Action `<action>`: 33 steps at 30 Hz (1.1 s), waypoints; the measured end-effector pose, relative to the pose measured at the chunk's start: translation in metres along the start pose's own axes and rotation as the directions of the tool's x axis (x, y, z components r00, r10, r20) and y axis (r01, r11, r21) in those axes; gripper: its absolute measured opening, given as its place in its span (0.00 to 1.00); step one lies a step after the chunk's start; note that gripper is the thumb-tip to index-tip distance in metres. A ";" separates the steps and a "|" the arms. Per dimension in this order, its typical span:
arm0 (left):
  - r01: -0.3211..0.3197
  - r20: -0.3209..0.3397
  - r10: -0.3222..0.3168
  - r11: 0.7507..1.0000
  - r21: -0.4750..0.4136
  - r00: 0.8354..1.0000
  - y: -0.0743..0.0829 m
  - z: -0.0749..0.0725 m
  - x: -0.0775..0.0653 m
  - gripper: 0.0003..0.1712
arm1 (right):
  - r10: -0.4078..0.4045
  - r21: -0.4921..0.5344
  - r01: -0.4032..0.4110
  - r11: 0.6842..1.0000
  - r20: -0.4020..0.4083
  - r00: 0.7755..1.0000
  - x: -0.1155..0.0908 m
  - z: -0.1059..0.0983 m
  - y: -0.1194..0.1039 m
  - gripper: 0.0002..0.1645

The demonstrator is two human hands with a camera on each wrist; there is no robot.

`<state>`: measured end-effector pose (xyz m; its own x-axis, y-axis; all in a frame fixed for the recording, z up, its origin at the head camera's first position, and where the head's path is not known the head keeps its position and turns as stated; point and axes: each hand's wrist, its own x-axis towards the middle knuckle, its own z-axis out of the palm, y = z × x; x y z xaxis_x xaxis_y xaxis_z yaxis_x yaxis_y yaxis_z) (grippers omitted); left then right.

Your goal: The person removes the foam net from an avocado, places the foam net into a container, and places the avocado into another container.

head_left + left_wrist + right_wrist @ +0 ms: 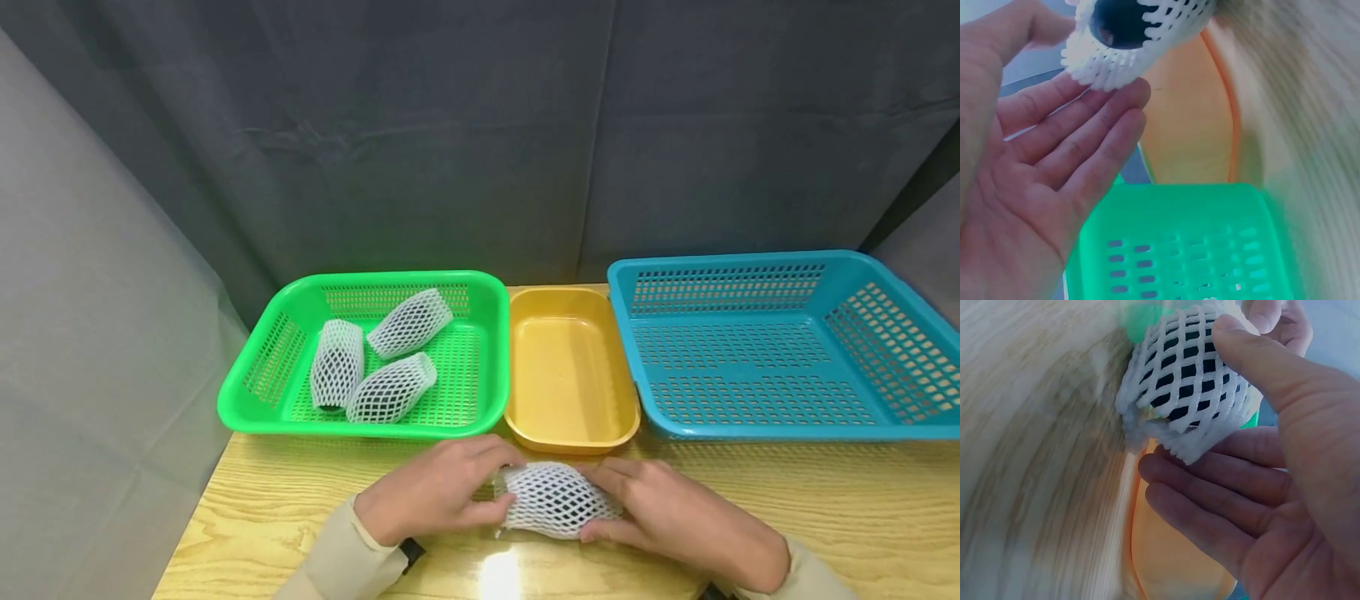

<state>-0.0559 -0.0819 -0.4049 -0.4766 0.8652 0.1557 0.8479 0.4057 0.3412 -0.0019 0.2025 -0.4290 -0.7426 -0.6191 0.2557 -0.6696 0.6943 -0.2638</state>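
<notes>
A white foam net sleeve (pixel 557 500) with a dark item inside lies sideways between my two hands, just in front of the yellow tray. My left hand (pixel 442 487) holds its left end, with thumb and fingertips at the net's edge. From the other side, my right hand (pixel 663 510) grips the right end, thumb against the mesh. In the left wrist view a smooth, rounded dark end (pixel 1121 24) shows in the sleeve's opening. The right wrist view shows the sleeve's loose edge (pixel 1175 444) beyond the dark item, fingers beneath it.
A green basket (pixel 232 408) at left contains three dark items in white nets (pixel 392 389). Beside it stands the yellow tray (pixel 558 367). At right is a blue basket (pixel 750 346). All stand on a wooden table (pixel 247 500) before a dark curtain (pixel 420 150).
</notes>
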 end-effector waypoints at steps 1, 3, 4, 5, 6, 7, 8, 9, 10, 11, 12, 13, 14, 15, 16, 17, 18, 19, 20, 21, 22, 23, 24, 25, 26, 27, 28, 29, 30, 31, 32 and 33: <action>0.003 -0.002 -0.003 1.000 -0.001 1.000 0.000 -0.001 -0.001 0.17 | 0.000 0.002 0.000 1.000 -0.001 1.000 0.000 0.000 0.001 0.38; 0.008 -0.009 -0.008 1.000 -0.003 1.000 0.000 -0.002 -0.002 0.13 | -0.003 0.002 0.003 1.000 -0.004 1.000 -0.001 0.001 0.002 0.37; 0.012 -0.010 -0.012 1.000 -0.001 1.000 0.000 -0.004 -0.003 0.12 | -0.004 0.002 0.004 1.000 -0.007 1.000 -0.001 0.001 0.002 0.37; 0.016 -0.012 -0.016 1.000 -0.001 1.000 0.000 -0.005 -0.003 0.10 | -0.007 0.000 0.007 1.000 -0.010 1.000 -0.001 0.002 0.003 0.37; 0.020 -0.011 -0.020 1.000 0.000 1.000 0.001 -0.006 -0.004 0.08 | -0.009 -0.002 0.009 1.000 -0.012 1.000 -0.001 0.002 0.003 0.37; 0.023 -0.011 -0.023 1.000 0.002 1.000 0.001 -0.007 -0.005 0.07 | -0.010 -0.004 0.010 1.000 -0.014 1.000 -0.001 0.002 0.004 0.36; 0.025 -0.009 -0.025 1.000 0.001 1.000 0.001 -0.008 -0.005 0.05 | -0.012 -0.007 0.012 1.000 -0.016 1.000 -0.002 0.002 0.004 0.36; 0.024 -0.007 -0.024 1.000 -0.002 1.000 0.002 -0.010 -0.005 0.04 | -0.012 -0.007 0.012 1.000 -0.016 1.000 -0.002 0.002 0.004 0.36; 0.019 -0.003 -0.019 1.000 -0.005 1.000 0.002 -0.010 -0.005 0.04 | -0.013 -0.008 0.013 1.000 -0.017 1.000 -0.002 0.002 0.004 0.36; 0.010 -0.002 -0.010 1.000 -0.008 1.000 0.003 -0.011 -0.005 0.03 | -0.013 -0.009 0.013 1.000 -0.015 1.000 -0.002 0.002 0.004 0.36; -0.002 -0.001 0.002 1.000 -0.008 1.000 0.003 -0.011 -0.005 0.02 | -0.012 -0.008 0.012 1.000 -0.013 1.000 -0.002 0.002 0.004 0.36; -0.017 -0.003 0.017 1.000 -0.011 1.000 0.004 -0.011 -0.005 0.03 | -0.011 -0.007 0.011 1.000 -0.012 1.000 -0.002 0.002 0.004 0.36; -0.037 -0.008 0.037 0.999 -0.010 0.999 0.004 -0.010 -0.005 0.03 | -0.010 -0.007 0.010 1.000 -0.012 1.000 -0.002 0.002 0.004 0.36; -0.058 -0.014 0.058 0.998 -0.005 0.998 0.005 -0.010 -0.004 0.03 | -0.009 -0.005 0.009 1.000 -0.010 1.000 -0.002 0.002 0.004 0.36; -0.079 -0.024 0.079 0.997 0.004 0.997 0.005 -0.009 -0.003 0.03 | -0.009 -0.005 0.009 1.000 -0.009 1.000 -0.002 0.002 0.004 0.36; -0.101 -0.038 0.101 0.995 0.013 0.994 0.005 -0.008 -0.002 0.04 | -0.009 -0.004 0.009 1.000 -0.008 1.000 -0.002 0.002 0.005 0.36; -0.121 -0.053 0.122 0.992 0.020 0.991 0.005 -0.006 -0.001 0.04 | -0.010 -0.003 0.010 1.000 -0.007 1.000 -0.001 0.002 0.005 0.36; -0.138 -0.068 0.140 0.990 0.032 0.988 0.005 -0.005 -0.001 0.05 | -0.011 -0.005 0.011 1.000 -0.006 1.000 -0.001 0.001 0.005 0.35; -0.153 -0.084 0.156 0.987 0.046 0.984 0.005 -0.004 0.000 0.06 | -0.014 -0.008 0.014 1.000 -0.006 1.000 -0.001 0.002 0.005 0.35; -0.162 -0.100 0.167 0.985 0.058 0.981 0.006 -0.003 0.001 0.06 | -0.017 -0.009 0.017 1.000 -0.007 1.000 -0.001 0.002 0.005 0.35; -0.169 -0.116 0.176 0.983 0.068 0.978 0.006 -0.002 0.002 0.07 | -0.020 -0.013 0.020 1.000 -0.009 1.000 -0.001 0.002 0.005 0.35; -0.171 -0.130 0.180 0.983 0.073 0.975 0.006 -0.001 0.002 0.07 | -0.023 -0.017 0.023 1.000 -0.010 1.000 -0.001 0.001 0.005 0.35; -0.173 -0.141 0.184 0.981 0.083 0.973 0.007 -0.001 0.002 0.08 | -0.024 -0.017 0.024 1.000 -0.009 1.000 -0.001 0.001 0.006 0.35; -0.174 -0.153 0.186 0.981 0.091 0.970 0.007 -0.001 0.003 0.08 | -0.025 -0.018 0.025 1.000 -0.009 1.000 -0.001 0.001 0.006 0.35; -0.177 -0.164 0.191 0.980 0.093 0.968 0.008 -0.001 0.003 0.08 | -0.025 -0.017 0.025 1.000 -0.009 1.000 -0.001 0.001 0.006 0.35; -0.182 -0.176 0.197 0.979 0.094 0.965 0.009 -0.001 0.003 0.08 | -0.024 -0.016 0.024 1.000 -0.009 1.000 -0.001 0.001 0.006 0.35; -0.189 -0.189 0.204 0.977 0.096 0.960 0.009 -0.001 0.004 0.08 | -0.022 -0.012 0.022 1.000 -0.006 1.000 -0.001 0.001 0.006 0.35; -0.197 -0.205 0.216 0.974 0.107 0.955 0.010 -0.002 0.004 0.09 | -0.021 -0.009 0.021 1.000 -0.005 1.000 -0.001 0.001 0.006 0.35; -0.204 -0.223 0.228 0.971 0.124 0.948 0.010 -0.002 0.004 0.09 | -0.022 -0.009 0.022 1.000 -0.008 1.000 -0.001 0.001 0.006 0.35; -0.208 -0.243 0.235 0.969 0.130 0.941 0.010 -0.002 0.005 0.09 | -0.024 -0.012 0.024 1.000 -0.011 1.000 -0.001 0.001 0.006 0.35; -0.213 -0.261 0.243 0.967 0.140 0.934 0.010 -0.003 0.005 0.10 | -0.027 -0.015 0.027 1.000 -0.016 1.000 -0.001 0.001 0.006 0.34; -0.216 -0.276 0.251 0.964 0.152 0.928 0.010 -0.003 0.005 0.10 | -0.030 -0.017 0.030 0.999 -0.020 0.999 -0.001 0.001 0.006 0.34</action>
<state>-0.0504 -0.0742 -0.3975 -0.2931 0.8233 0.4860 0.9561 0.2494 0.1541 -0.0047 0.2069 -0.4322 -0.7217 -0.6322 0.2821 -0.6911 0.6817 -0.2403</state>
